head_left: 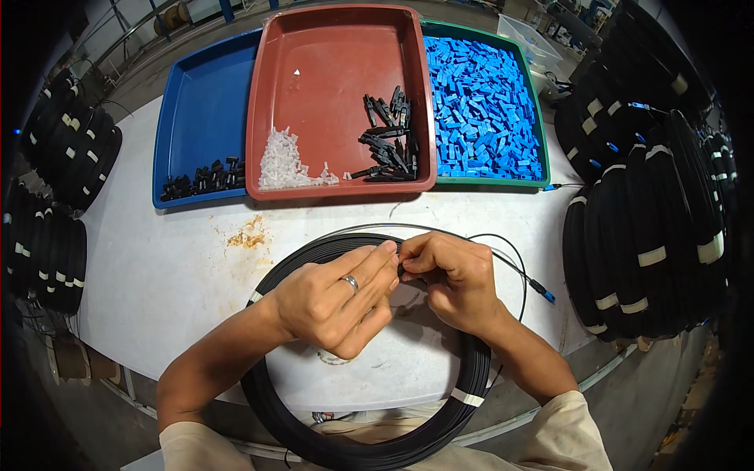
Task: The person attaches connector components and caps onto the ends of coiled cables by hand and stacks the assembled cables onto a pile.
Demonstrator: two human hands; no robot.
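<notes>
My left hand [334, 302] and my right hand [454, 271] meet above the far side of a coil of black cable [470, 369], fingertips almost touching. The right thumb and index finger pinch a small dark piece, mostly hidden; its kind cannot be made out. The left fingers are pressed together around the same spot and cover whatever they grip. White tape bands [467, 397] bind the coil, which overhangs the near table edge. A loose cable end with a blue connector [542, 292] lies on the table right of my right hand.
Beyond the coil stand a blue tray [208, 94] with black parts, a red tray [338, 59] with small white pieces and black connector parts, and a green tray [542, 153] full of blue connectors. Black cable coils are stacked at right [644, 243] and left [51, 251].
</notes>
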